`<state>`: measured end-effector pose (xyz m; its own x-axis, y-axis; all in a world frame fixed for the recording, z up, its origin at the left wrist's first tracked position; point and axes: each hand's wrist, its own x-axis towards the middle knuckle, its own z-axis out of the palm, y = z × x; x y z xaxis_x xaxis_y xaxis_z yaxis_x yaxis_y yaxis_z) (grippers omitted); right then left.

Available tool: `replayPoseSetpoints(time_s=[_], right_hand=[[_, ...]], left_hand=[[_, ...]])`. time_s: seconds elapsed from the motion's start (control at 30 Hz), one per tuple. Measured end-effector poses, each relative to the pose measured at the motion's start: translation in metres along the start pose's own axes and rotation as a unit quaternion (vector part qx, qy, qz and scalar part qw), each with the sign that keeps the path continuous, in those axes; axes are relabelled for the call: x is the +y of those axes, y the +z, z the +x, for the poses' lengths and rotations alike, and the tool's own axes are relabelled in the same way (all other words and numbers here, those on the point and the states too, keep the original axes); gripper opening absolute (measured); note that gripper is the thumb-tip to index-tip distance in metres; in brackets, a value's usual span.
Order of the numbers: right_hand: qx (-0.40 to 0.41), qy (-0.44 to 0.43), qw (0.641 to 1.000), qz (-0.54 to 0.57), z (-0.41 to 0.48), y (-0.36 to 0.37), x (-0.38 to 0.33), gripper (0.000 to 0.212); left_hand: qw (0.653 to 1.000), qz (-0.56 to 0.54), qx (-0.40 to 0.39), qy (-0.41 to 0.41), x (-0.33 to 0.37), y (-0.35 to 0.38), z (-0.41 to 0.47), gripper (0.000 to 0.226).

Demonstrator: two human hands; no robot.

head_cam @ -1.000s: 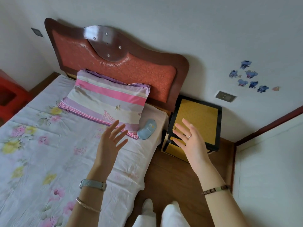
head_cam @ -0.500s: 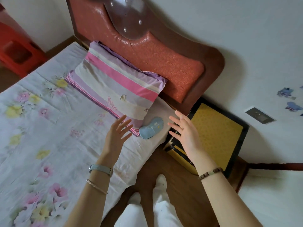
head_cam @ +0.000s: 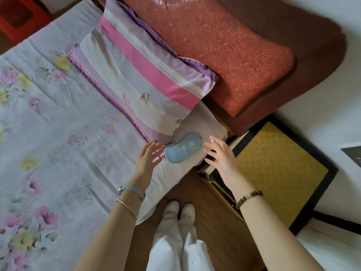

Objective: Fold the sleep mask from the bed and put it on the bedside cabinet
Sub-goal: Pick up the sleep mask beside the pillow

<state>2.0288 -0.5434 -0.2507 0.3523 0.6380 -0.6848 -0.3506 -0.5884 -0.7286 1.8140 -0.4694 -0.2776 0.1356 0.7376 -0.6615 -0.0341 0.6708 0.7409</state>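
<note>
Floral bed (head_cam: 58, 133) carries the blue sleep mask (head_cam: 182, 148) at its corner (beside the striped pillow (head_cam: 140, 79)); left hand (head_cam: 145, 163) and right hand (head_cam: 221, 159) flank it, each grip spread, neither touching.

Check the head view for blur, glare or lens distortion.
Head view: left hand fingertips smear with motion blur; the pale blue fabric sleep mask stays readable; glare sheens the orange embossed headboard; wide-angle bending tilts the yellow-topped bedside cabinet.
</note>
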Motion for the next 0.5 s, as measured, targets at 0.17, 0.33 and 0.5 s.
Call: replayPoseSetpoints(time_s=[0.17,0.33,0.5], right_hand=[[0.017,0.052,0.998,0.018,0.062,0.005,0.039,0.046],[0.016,0.074,0.996,0.038,0.114,0.016,0.063,0.048],[0.061,0.061,0.996,-0.01,0.156,0.028,0.085,0.048]], left_hand=[[1.0,0.011,0.018,-0.02,-0.047,0.0,0.053,0.025],[0.999,-0.005,0.036,-0.031,-0.085,-0.01,0.091,0.021],[0.997,-0.005,0.054,-0.053,-0.125,-0.02,0.118,0.029]])
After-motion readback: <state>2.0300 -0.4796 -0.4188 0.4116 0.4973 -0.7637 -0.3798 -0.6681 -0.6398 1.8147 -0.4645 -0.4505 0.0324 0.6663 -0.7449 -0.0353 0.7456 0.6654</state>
